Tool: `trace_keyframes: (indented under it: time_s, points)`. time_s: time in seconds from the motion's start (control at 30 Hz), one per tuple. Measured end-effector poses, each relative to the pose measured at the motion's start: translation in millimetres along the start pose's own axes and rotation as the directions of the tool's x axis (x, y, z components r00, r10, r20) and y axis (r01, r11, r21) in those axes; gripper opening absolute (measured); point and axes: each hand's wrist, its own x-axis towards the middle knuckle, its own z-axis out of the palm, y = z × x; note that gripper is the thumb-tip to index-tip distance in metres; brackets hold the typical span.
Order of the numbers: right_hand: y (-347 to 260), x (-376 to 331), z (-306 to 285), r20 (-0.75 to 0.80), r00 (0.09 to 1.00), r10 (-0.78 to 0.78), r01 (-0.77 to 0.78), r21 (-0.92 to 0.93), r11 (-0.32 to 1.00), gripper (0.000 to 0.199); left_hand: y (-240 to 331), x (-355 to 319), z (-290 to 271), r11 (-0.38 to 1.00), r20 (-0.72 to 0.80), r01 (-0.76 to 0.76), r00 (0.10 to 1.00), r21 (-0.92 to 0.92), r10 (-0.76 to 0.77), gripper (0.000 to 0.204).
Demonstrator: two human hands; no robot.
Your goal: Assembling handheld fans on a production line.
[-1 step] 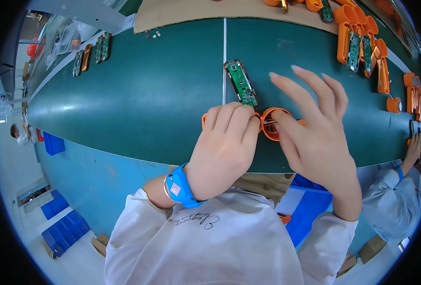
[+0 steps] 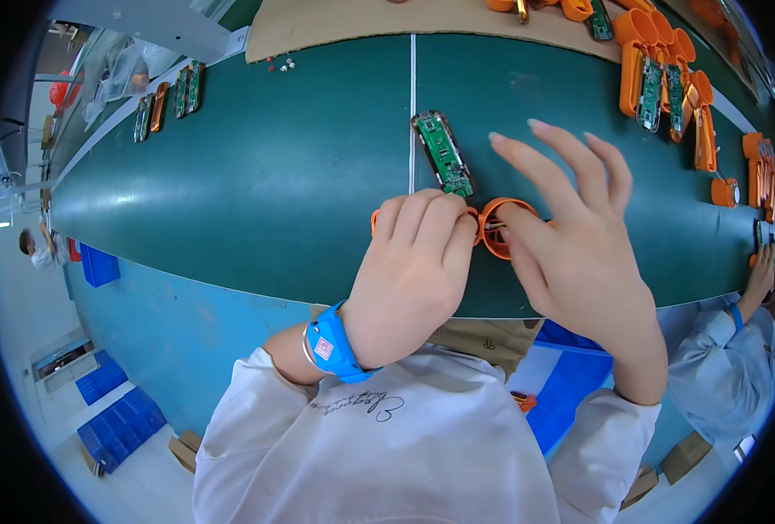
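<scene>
My left hand (image 2: 414,271) is closed over an orange plastic housing (image 2: 473,212) at the table's near edge, covering most of it. At the right end of the housing, an open orange ring (image 2: 503,255) shows past my fingers. My right hand (image 2: 584,249) has its thumb and forefinger at this ring, the forefinger reaching inside, while the other fingers are raised and spread. Thin wires seem to lie by those two fingertips; what is pinched there is too small to make out. A green circuit board (image 2: 444,155) in a dark shell lies just beyond my left hand.
More circuit boards (image 2: 188,89) lie at the far left. Orange housings with boards (image 2: 650,92) stand at the far right, beside a cardboard sheet (image 2: 361,26). Small red and white bits (image 2: 284,64) sit near the cardboard. A co-worker's hand (image 2: 761,275) works at the right edge.
The raised fingers of my right hand have shifted slightly to the left. My left hand, the housing and the circuit board stay put.
</scene>
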Motion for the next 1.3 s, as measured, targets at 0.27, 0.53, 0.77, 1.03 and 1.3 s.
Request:
trace_keyframes:
  time_s: [0.27, 0.53, 0.77, 1.03, 1.3]
  points:
    - [8.7, 2.2, 10.3, 0.061, 0.997, 0.037, -0.058, 0.379, 0.923, 0.006, -1.8, -6.0, 4.3, 0.997, -0.080, 0.017, 0.997, -0.071, -0.022, 0.026]
    - [2.4, 2.9, 13.1, 0.067, 0.998, 0.013, -0.033, 0.304, 0.952, 0.005, -9.1, -9.7, 15.2, 0.963, -0.185, -0.004, 0.982, -0.270, -0.048, 0.025]
    - [-0.3, 0.7, 1.7, 0.073, 0.993, 0.097, -0.113, 0.264, 0.958, 0.008, -10.3, -9.3, 9.0, 0.958, -0.168, 0.067, 0.979, -0.278, -0.117, 0.020]
    - [5.7, 3.9, 11.2, 0.020, 0.999, 0.035, -0.039, 0.267, 0.963, 0.005, -17.3, -7.1, 5.4, 0.940, -0.137, 0.032, 0.987, -0.340, -0.083, 0.019]
    - [3.4, -1.4, 14.1, -0.008, 0.998, 0.057, -0.054, 0.241, 0.969, 0.004, -15.2, 3.5, -1.6, 0.957, 0.019, 0.017, 1.000, -0.289, -0.012, 0.020]
